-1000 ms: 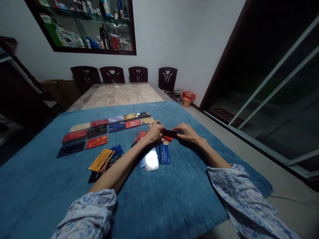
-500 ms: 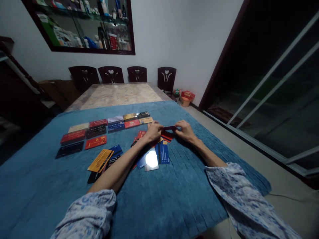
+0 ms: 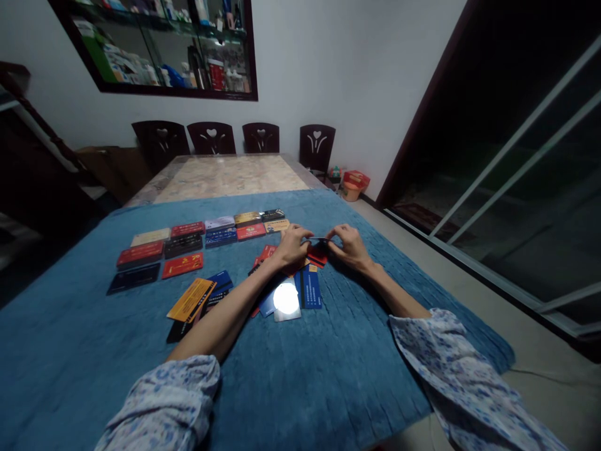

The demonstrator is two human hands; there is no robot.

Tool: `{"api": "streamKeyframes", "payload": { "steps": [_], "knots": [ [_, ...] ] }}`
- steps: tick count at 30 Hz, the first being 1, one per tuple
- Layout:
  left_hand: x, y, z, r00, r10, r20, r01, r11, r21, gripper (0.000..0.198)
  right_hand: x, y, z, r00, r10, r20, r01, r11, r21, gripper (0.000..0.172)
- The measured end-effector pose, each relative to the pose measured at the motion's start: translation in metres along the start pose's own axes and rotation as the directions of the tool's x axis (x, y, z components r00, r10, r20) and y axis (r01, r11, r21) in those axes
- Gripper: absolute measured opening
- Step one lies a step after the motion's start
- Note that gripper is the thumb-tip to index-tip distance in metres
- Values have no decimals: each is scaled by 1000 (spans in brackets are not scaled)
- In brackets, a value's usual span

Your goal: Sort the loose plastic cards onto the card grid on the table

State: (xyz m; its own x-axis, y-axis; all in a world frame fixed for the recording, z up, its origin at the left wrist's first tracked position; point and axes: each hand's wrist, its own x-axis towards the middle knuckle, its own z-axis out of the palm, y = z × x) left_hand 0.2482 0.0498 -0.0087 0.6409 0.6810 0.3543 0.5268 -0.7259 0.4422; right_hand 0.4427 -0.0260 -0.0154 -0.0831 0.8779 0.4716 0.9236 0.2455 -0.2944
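Observation:
Between my two hands is a thin card (image 3: 318, 238), seen almost edge-on. My left hand (image 3: 294, 244) pinches its left end, and my right hand (image 3: 348, 246) pinches the right end. Right below lies a red card with a dark stripe (image 3: 318, 255). A loose heap spreads under my left forearm, with a blue card (image 3: 310, 289) and a shiny silver card (image 3: 287, 300) catching a bright glare. Part of that heap is hidden by the arm. Left of the forearm, an orange card (image 3: 191, 299) overlaps blue and black ones.
Several cards and card stacks form rows farther back, among them a red card (image 3: 183, 265), a dark card (image 3: 134, 279) and a gold stack (image 3: 247, 218). A blue cloth (image 3: 357, 369) covers the near table. Dark chairs (image 3: 317, 147) stand beyond its far end.
The held card has tilted from showing a dark reddish face to nearly edge-on. My hands have stayed in about the same place, and the whole view has shifted slightly.

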Motion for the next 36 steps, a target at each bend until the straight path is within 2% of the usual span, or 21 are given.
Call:
{"api": "streamKeyframes", "payload": {
  "steps": [4,10,14,22,27,32,36],
  "knots": [
    [0,3,0,997,58,-45,-60,997,-41,30,0,-5,-3,1000,-13,5,13,994,-109,30],
    [0,6,0,994,93,-63,-96,994,-44,24,0,-5,-1,999,-37,9,38,987,-156,39],
    [0,4,2,995,83,-53,-85,996,-36,21,-1,-3,3,999,-52,-10,50,987,-153,35],
    [-1,-2,8,998,35,-49,-34,999,22,18,-3,9,12,980,-138,-141,126,987,-97,25],
    [-2,-1,4,999,31,-42,-28,997,67,23,-5,11,13,988,-102,-114,88,989,-121,26],
    [-6,4,0,998,54,-8,-52,985,165,33,-7,8,15,995,-64,-73,52,985,-164,36],
    [-7,6,1,999,19,26,-25,972,233,38,-8,6,15,999,-29,-34,22,977,-213,41]
  ]
}}
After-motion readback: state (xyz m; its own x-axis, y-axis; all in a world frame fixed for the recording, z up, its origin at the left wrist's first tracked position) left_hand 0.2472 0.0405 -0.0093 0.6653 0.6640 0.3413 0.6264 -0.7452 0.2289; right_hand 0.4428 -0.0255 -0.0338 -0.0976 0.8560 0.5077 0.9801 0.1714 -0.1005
